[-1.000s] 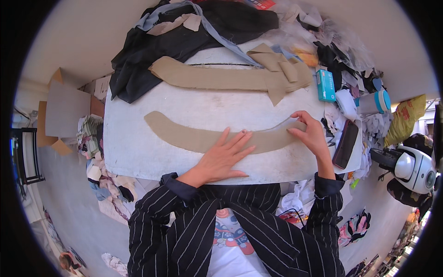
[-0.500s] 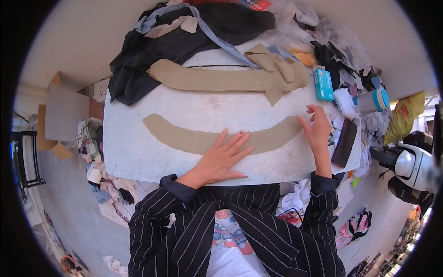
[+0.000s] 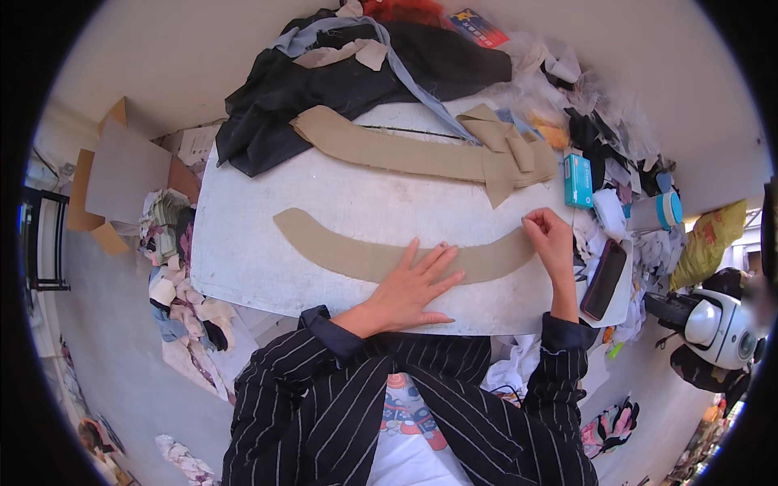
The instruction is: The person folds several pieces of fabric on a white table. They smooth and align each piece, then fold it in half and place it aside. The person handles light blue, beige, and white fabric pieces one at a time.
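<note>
A curved tan fabric strip (image 3: pixel 348 251) lies flat across the pale work table (image 3: pixel 243 235). Resting palm down on its middle is my left hand (image 3: pixel 415 290), fingers spread. My right hand (image 3: pixel 551 240) has thumb and forefinger closed in a pinch on the strip's right end. Farther back, a stack of similar curved tan pieces (image 3: pixel 405 158) lies on the table, with a folded tan scrap (image 3: pixel 498 138) heaped over its right end.
Dark cloth (image 3: pixel 316 105) covers the far left of the table. At the right edge are a teal box (image 3: pixel 578 180), a phone (image 3: pixel 604 279) and a white container with a blue lid (image 3: pixel 658 211). An open carton (image 3: pixel 121 186) and fabric scraps (image 3: pixel 166 235) stand at the left.
My right thumb and fingers have come together on the strip's right end. My left hand stays flat on the fabric. The whole view has shifted and tilted slightly.
</note>
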The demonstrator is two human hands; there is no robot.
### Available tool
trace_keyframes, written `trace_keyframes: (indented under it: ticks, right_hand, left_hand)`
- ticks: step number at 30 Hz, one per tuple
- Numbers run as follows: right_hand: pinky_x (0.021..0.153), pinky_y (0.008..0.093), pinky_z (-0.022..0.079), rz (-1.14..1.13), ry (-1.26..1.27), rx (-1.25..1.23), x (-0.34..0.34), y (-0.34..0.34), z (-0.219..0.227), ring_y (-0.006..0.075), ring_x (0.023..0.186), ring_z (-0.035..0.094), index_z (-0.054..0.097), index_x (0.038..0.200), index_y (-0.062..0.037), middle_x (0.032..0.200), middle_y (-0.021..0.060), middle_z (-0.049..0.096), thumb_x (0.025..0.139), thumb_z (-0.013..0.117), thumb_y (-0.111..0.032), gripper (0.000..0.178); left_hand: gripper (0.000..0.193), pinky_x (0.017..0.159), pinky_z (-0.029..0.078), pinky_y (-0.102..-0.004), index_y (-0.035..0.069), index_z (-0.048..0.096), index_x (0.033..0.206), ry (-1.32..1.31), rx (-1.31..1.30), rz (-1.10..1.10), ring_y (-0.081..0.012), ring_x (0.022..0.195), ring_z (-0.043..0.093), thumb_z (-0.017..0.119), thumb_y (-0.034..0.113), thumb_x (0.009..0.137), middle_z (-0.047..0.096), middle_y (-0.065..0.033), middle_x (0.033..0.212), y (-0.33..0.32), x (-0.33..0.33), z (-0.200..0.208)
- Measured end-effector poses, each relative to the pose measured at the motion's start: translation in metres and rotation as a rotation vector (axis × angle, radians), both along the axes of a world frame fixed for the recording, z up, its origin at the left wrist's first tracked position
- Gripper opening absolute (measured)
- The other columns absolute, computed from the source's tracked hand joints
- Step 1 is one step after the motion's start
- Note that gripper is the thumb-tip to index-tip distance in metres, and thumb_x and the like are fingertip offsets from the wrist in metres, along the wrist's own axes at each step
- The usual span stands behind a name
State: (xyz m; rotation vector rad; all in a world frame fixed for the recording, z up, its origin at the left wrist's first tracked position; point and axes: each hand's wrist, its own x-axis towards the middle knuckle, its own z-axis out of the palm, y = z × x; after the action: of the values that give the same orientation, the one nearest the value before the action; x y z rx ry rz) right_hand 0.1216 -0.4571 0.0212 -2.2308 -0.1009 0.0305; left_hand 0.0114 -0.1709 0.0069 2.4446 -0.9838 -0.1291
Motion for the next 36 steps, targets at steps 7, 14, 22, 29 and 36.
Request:
trace_keyframes:
  ticks: [7, 14, 22, 29, 36]
  right_hand:
    - [0.062, 0.0282, 0.048, 0.182, -0.139, -0.069, 0.047, 0.078, 0.045, 0.0163, 0.063, 0.062, 0.066, 0.087, -0.0014, 0.072, 0.0088, 0.067, 0.083, 0.068, -0.012, 0.012]
    - [0.071, 0.0335, 0.051, 0.152, -0.347, -0.438, 0.129, 0.082, 0.026, 0.0214, 0.078, 0.065, 0.067, 0.098, -0.0052, 0.085, 0.0096, 0.068, 0.080, 0.069, -0.015, 0.020]
    - [0.086, 0.0411, 0.049, 0.094, -0.333, -0.896, 0.162, 0.078, 0.020, 0.0296, 0.107, 0.058, 0.067, 0.103, -0.0092, 0.106, 0.0097, 0.064, 0.076, 0.071, -0.019, 0.028]
    - [0.068, 0.0332, 0.051, 0.392, -0.454, -0.275, 0.116, 0.168, 0.043, 0.0261, 0.075, 0.066, 0.069, 0.086, -0.0043, 0.083, 0.0122, 0.068, 0.080, 0.066, -0.010, 0.009]
    - [0.071, 0.0395, 0.051, 0.619, -0.312, -0.009, 0.070, 0.265, 0.015, 0.0317, 0.079, 0.065, 0.070, 0.085, -0.0066, 0.082, 0.0132, 0.068, 0.078, 0.066, -0.014, 0.011]
  left_hand:
    - [0.058, 0.113, 0.011, -0.0637, 0.013, 0.056, 0.128, -0.131, -0.204, 0.295, -0.0356, 0.144, 0.025, 0.076, 0.025, 0.076, 0.036, -0.0156, 0.150, 0.048, -0.011, 0.019]
    - [0.023, 0.113, 0.022, -0.0558, 0.009, 0.069, 0.104, -0.327, -0.247, 0.796, -0.0343, 0.131, 0.047, 0.069, 0.008, 0.081, 0.062, -0.0104, 0.126, 0.136, -0.048, 0.031]
    - [0.014, 0.110, 0.028, -0.0513, 0.008, 0.069, 0.097, -0.350, -0.287, 1.055, -0.0317, 0.126, 0.053, 0.067, 0.007, 0.084, 0.066, -0.0086, 0.115, 0.168, -0.088, 0.016]
    - [0.013, 0.109, 0.029, -0.0522, 0.008, 0.069, 0.096, -0.348, -0.344, 1.008, -0.0318, 0.124, 0.054, 0.067, 0.006, 0.083, 0.067, -0.0086, 0.113, 0.160, -0.078, 0.012]
    - [0.017, 0.109, 0.029, -0.0536, 0.008, 0.068, 0.095, -0.414, -0.226, 0.951, -0.0328, 0.123, 0.054, 0.065, 0.001, 0.080, 0.067, -0.0086, 0.113, 0.154, -0.076, 0.015]
